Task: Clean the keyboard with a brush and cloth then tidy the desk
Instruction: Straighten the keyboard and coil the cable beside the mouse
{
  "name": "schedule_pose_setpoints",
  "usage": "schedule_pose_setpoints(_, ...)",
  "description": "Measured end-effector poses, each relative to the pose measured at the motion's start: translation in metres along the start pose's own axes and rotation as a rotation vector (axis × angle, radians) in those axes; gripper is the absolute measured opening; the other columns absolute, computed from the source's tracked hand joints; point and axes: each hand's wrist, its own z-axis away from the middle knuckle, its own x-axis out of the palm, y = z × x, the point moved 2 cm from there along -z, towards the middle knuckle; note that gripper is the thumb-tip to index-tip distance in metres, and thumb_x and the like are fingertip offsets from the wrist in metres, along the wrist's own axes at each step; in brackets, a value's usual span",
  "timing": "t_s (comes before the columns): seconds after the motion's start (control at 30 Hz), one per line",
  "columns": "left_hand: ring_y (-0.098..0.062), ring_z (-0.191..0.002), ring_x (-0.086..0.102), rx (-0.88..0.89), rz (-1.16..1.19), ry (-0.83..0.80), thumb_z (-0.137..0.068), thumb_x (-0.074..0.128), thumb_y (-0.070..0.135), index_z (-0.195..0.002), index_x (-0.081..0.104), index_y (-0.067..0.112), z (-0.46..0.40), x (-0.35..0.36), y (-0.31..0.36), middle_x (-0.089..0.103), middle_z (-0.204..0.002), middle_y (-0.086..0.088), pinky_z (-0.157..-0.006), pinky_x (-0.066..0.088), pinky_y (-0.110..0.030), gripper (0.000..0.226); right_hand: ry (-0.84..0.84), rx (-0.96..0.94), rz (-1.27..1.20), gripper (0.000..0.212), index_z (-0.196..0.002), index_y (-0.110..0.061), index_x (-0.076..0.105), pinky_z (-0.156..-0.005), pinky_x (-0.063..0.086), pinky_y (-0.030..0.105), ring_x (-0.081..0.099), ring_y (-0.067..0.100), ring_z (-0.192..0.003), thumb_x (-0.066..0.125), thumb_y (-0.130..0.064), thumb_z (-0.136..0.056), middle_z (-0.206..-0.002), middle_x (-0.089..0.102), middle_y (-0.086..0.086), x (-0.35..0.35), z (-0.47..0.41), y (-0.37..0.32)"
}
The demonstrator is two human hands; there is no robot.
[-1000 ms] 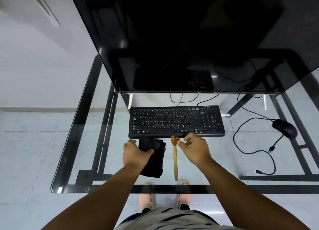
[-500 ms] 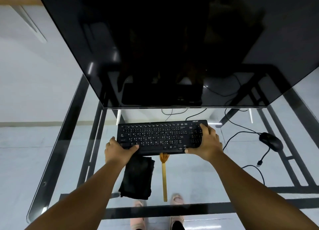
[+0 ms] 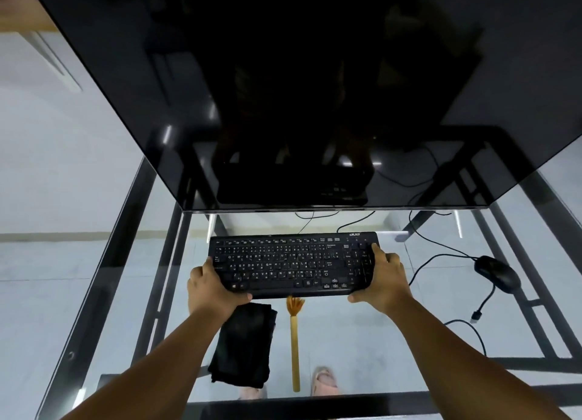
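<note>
A black keyboard (image 3: 293, 263) lies across the middle of the glass desk (image 3: 393, 334), below the monitor. My left hand (image 3: 211, 285) grips its near-left corner, thumb along the front edge. My right hand (image 3: 382, 278) grips its right end, fingers over the number pad. A folded black cloth (image 3: 244, 345) lies on the glass just below my left hand. Beside it to the right lies a wooden-handled brush (image 3: 295, 341), bristles pointing at the keyboard's front edge.
A large dark monitor (image 3: 299, 89) overhangs the back of the desk. A black mouse (image 3: 497, 273) with its loose cable (image 3: 480, 312) lies at the right. Through the glass show the black frame bars, the tiled floor and my feet.
My hands left the cloth and the brush, which stay on the glass, and took hold of the keyboard's two ends. The camera has tilted and moved closer.
</note>
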Motion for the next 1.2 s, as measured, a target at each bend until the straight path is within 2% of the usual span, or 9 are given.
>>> schedule_pose_setpoints(0.17, -0.028, -0.127, 0.036, 0.084, 0.0, 0.016, -0.054, 0.088, 0.034, -0.146, 0.027, 0.014, -0.009, -0.003, 0.023, 0.04, -0.13, -0.009, -0.109, 0.035, -0.041, 0.113, 0.015, 0.035, -0.039, 0.129, -0.145, -0.031, 0.023, -0.103, 0.044, 0.044, 0.038, 0.027, -0.126, 0.093, -0.037, -0.036, -0.128, 0.038, 0.005, -0.007, -0.013, 0.005)
schedule_pose_setpoints(0.53, -0.029, -0.122, 0.041, 0.097, 0.018, -0.015, -0.053, 0.087, 0.025, -0.141, 0.038, 0.019, -0.042, 0.004, 0.033, 0.043, -0.126, -0.008, -0.106, 0.039, -0.041, 0.1, 0.023, 0.002, -0.046, 0.129, -0.148, -0.026, 0.023, -0.104, 0.039, 0.039, 0.037, 0.027, -0.126, 0.094, -0.033, -0.04, -0.13, 0.038, 0.007, -0.018, -0.045, -0.004)
schedule_pose_setpoints(0.83, -0.029, -0.124, 0.043, 0.081, 0.02, 0.015, -0.055, 0.089, 0.025, -0.145, 0.034, 0.016, -0.059, -0.001, 0.036, 0.041, -0.132, -0.009, -0.107, 0.04, -0.04, 0.106, 0.021, -0.017, -0.071, 0.126, -0.146, -0.025, 0.026, -0.105, 0.041, 0.04, 0.038, 0.026, -0.125, 0.093, -0.035, -0.04, -0.127, 0.038, 0.005, -0.016, -0.063, -0.017)
schedule_pose_setpoints(1.0, -0.029, -0.126, 0.043, 0.084, 0.016, 0.021, -0.056, 0.089, 0.025, -0.146, 0.034, 0.015, -0.063, -0.001, 0.039, 0.041, -0.134, -0.009, -0.108, 0.039, -0.038, 0.105, 0.029, -0.03, -0.069, 0.117, -0.14, -0.027, 0.033, -0.103, 0.042, 0.039, 0.04, 0.025, -0.122, 0.093, -0.035, -0.04, -0.121, 0.037, 0.002, -0.017, -0.069, -0.018)
schedule_pose_setpoints(1.2, -0.028, -0.128, 0.039, 0.073, 0.01, 0.013, -0.06, 0.088, 0.022, -0.146, 0.033, 0.016, -0.063, 0.0, 0.038, 0.04, -0.135, -0.009, -0.108, 0.036, -0.037, 0.103, 0.045, -0.023, -0.059, 0.119, -0.143, -0.027, 0.031, -0.102, 0.041, 0.038, 0.038, 0.026, -0.124, 0.093, -0.034, -0.042, -0.123, 0.038, 0.004, -0.014, -0.069, -0.019)
